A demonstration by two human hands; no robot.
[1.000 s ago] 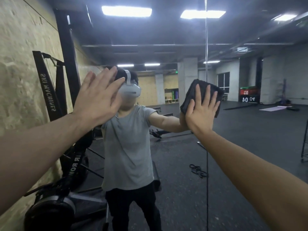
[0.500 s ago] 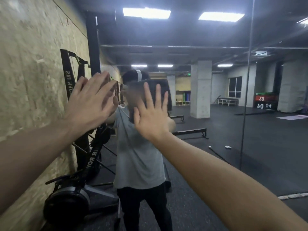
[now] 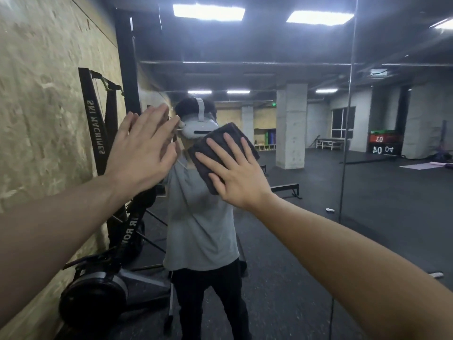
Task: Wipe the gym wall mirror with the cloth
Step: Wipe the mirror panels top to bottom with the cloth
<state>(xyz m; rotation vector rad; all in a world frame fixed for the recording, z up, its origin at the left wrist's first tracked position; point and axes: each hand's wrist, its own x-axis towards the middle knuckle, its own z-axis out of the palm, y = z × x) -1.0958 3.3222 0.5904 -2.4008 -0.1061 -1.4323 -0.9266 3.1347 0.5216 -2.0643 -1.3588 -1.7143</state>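
Dark grey folded terry cloth lies flat against the large glass gym wall mirror, just right of the frame's centre, pinned there by the right hand with its fingers straight and spread over the fabric. The left hand, at about nine o'clock from the cloth and close beside it, is also flat and open, holding nothing; it appears to brace on the glass, though contact cannot be confirmed. A black rowing machine stands at seven o'clock against the pale chipboard side wall. Judging by this, the wiping stroke itself is underway. The next move calls for steady palm pressure while sliding the cloth towards unwiped glass, perhaps at three o'clock, where a vertical panel seam runs.
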